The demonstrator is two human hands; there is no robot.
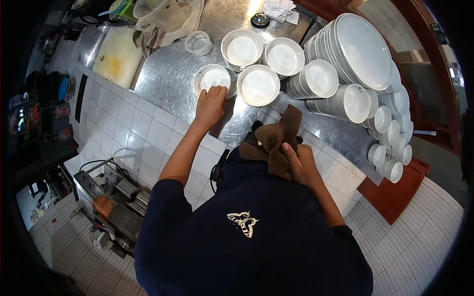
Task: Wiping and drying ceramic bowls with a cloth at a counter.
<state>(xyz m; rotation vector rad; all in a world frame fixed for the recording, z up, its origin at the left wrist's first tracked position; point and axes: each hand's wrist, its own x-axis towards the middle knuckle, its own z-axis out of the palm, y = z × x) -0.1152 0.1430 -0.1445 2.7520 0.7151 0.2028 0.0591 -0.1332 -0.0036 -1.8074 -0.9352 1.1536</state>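
My left hand [212, 107] reaches to a white bowl [213, 76] on the steel counter, its fingers curled over the near rim. The thumb's hold on the bowl is hidden. In my right hand [304, 166], close to my body, is a bunched brown cloth [283, 144] with folds sticking upward. Right beside the held bowl stands another white bowl [258, 85]. Two more, a rear bowl [242, 48] and a bowl to its right [284, 56], stand behind; some of these appear stacked.
Stacked large white plates [364, 51] and bowl stacks [357, 103] line the right side. Smaller cups [377, 154] reach the far right end. Left on the steel counter [166, 70] are a clear plastic cup [198, 43], a plastic jug [163, 14] and a stained cutting board [117, 61].
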